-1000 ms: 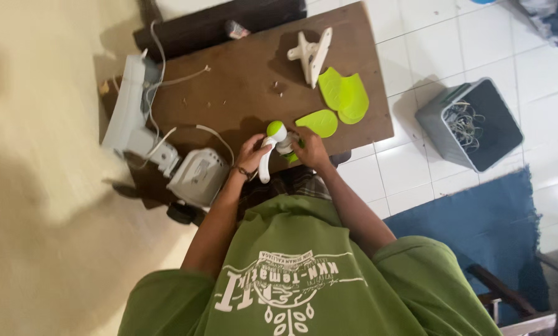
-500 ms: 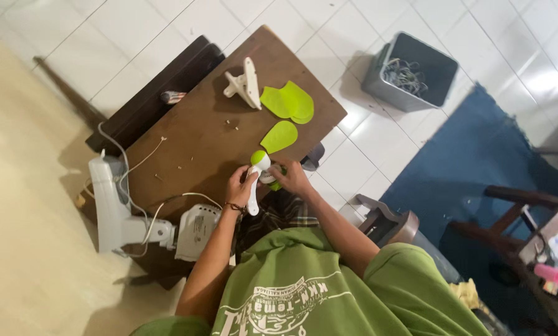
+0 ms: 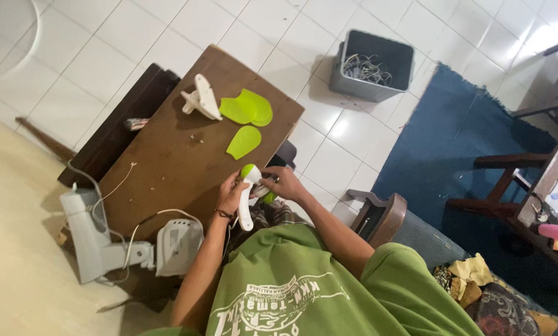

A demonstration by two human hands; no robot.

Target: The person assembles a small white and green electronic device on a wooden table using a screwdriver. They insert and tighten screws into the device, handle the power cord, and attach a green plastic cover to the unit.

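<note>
Both my hands hold a small white part with a green tip (image 3: 247,200) over the near edge of the brown wooden table (image 3: 167,168). My left hand (image 3: 231,195), a dark band on its wrist, wraps the white shaft. At the green end, my right hand (image 3: 283,183) pinches the part. Farther out on the table lie green fan blades, two overlapping (image 3: 249,107) and a single one (image 3: 244,142), beside a white plastic fan piece (image 3: 200,98).
A white fan motor housing (image 3: 178,246) and a white stand (image 3: 91,238) with cables sit left of me. A grey bin (image 3: 367,89) holding wires stands on white tiles. A blue rug (image 3: 472,143), a wooden chair (image 3: 378,218) and a dark bench (image 3: 114,134) surround the table.
The view has swung and tilted, so the table now sits further left and the rug shows more. My hands stay on the white and green part.
</note>
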